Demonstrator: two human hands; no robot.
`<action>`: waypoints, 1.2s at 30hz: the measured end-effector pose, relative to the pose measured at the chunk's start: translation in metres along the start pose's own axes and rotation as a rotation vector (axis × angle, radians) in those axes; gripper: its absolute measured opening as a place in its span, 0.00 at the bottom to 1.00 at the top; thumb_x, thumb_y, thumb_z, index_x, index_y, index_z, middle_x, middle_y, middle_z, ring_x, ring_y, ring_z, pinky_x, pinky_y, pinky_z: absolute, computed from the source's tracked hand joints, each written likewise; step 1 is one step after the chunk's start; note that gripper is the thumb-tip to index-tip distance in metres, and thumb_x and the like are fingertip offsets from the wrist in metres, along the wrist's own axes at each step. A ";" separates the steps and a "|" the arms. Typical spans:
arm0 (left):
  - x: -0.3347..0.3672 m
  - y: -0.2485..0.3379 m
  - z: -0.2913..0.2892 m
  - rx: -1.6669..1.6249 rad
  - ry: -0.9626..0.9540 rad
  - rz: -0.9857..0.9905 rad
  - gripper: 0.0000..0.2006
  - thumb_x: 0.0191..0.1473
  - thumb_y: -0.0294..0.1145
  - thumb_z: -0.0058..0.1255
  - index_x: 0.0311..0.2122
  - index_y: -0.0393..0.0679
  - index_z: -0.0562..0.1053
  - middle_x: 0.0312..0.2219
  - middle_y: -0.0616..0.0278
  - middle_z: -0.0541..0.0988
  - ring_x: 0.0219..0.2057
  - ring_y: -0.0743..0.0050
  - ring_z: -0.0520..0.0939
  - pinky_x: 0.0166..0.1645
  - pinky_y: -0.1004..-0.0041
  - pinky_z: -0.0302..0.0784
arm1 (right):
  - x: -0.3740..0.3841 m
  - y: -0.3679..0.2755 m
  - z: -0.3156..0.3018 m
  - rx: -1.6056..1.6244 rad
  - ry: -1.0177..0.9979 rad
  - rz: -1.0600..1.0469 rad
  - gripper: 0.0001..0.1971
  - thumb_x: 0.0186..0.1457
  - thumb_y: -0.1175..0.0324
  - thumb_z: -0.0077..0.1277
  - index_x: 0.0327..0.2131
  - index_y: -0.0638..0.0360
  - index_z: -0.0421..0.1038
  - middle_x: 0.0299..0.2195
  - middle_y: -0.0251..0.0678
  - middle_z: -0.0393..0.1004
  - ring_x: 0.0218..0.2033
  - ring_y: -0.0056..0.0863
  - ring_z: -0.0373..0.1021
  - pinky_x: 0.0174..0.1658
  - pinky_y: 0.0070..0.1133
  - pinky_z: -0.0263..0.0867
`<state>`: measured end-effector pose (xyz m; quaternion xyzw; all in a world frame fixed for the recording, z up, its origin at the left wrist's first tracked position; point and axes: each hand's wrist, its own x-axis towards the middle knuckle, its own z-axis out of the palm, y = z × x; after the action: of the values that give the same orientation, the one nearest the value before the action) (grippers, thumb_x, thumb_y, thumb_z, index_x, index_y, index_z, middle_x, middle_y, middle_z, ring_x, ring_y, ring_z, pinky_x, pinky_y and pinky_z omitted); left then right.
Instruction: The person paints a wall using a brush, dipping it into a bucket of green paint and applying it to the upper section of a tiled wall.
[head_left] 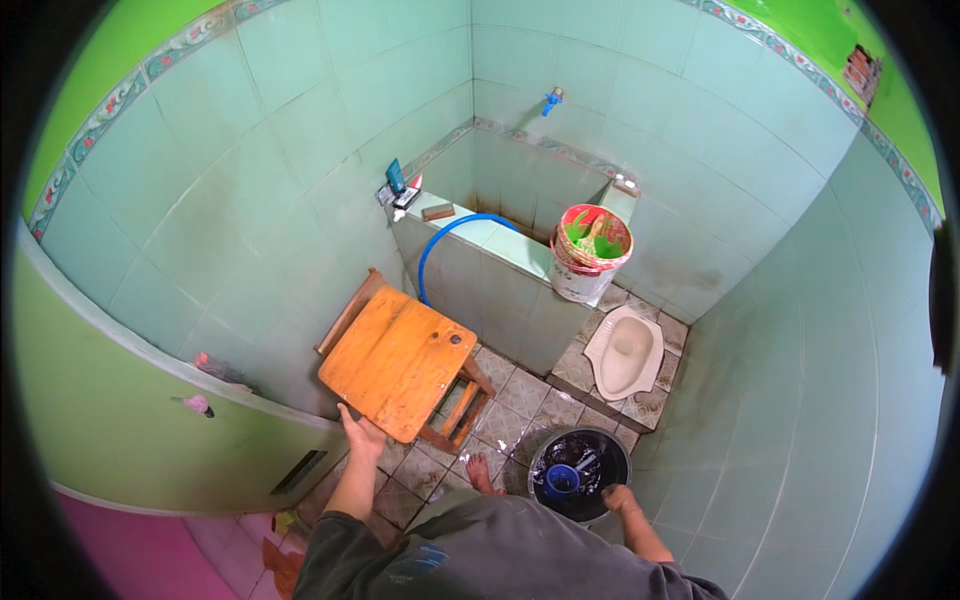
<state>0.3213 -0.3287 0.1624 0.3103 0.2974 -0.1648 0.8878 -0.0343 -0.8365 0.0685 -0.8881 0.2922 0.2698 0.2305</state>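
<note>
We had our left hand (362, 434) at the near left edge of the wooden chair (395, 365), its fingers partly spread and touching the seat; we could not tell whether they had closed on it. Our right hand (618, 498), fingers curled, was at the right rim of the black basin (550, 445), but we could not make out whether it gripped that rim. The chair stood on the tiled floor (520, 392) beside the floor's left edge, its backrest toward the wall. The basin, with water and a blue dipper (562, 481) inside, sat near the floor's right edge, just on our side of the squat toilet (625, 352). We saw a bare foot (480, 472) between chair and basin. Beyond, a blue hose (480, 217) hung over the ledge (515, 247), with nested buckets (578, 283) at its right corner and a brown block (438, 212) near its left end.
</note>
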 end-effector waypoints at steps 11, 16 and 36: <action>0.009 -0.004 0.029 -0.234 -0.013 0.123 0.38 0.52 0.70 0.34 0.57 0.49 0.62 0.53 0.56 0.69 0.53 0.51 0.69 0.56 0.51 0.65 | 0.119 -0.115 -0.091 0.183 0.122 -0.232 0.19 0.57 0.58 0.46 0.42 0.64 0.73 0.41 0.50 0.75 0.45 0.43 0.72 0.49 0.29 0.66; -0.001 -0.003 0.029 -0.274 0.043 0.144 0.39 0.52 0.70 0.34 0.58 0.48 0.62 0.53 0.55 0.69 0.53 0.51 0.70 0.56 0.50 0.65 | 0.158 -0.178 -0.118 0.272 0.040 -0.386 0.17 0.59 0.62 0.46 0.44 0.66 0.71 0.36 0.46 0.76 0.39 0.35 0.73 0.44 0.26 0.68; -0.120 -0.015 -0.063 -0.091 0.505 0.424 0.37 0.55 0.67 0.33 0.58 0.45 0.61 0.53 0.54 0.68 0.53 0.55 0.72 0.54 0.57 0.71 | 0.206 -0.415 -0.219 0.134 -0.441 -0.821 0.14 0.59 0.63 0.48 0.45 0.60 0.72 0.35 0.36 0.74 0.35 0.25 0.70 0.40 0.19 0.65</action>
<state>0.1949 -0.2860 0.1921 0.3565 0.4440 0.1192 0.8134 0.4492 -0.7417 0.2105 -0.8347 -0.1223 0.3192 0.4316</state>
